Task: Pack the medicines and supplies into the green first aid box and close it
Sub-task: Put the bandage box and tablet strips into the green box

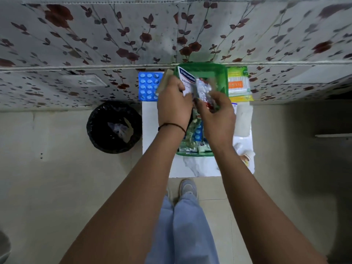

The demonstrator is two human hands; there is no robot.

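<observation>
The green first aid box lies open on a small white table, its lid raised at the far side. Blister strips and sachets fill the box. My left hand grips a white and blue plaster pack over the box. My right hand holds a silver foil blister strip right beside it. A blue blister sheet of tablets lies left of the box. A cotton swab pack lies to the right.
A black waste bin stands on the floor left of the table. A floral-papered wall rises right behind it. White packets and a small bottle lie on the table's right side. My legs and shoes are below the table edge.
</observation>
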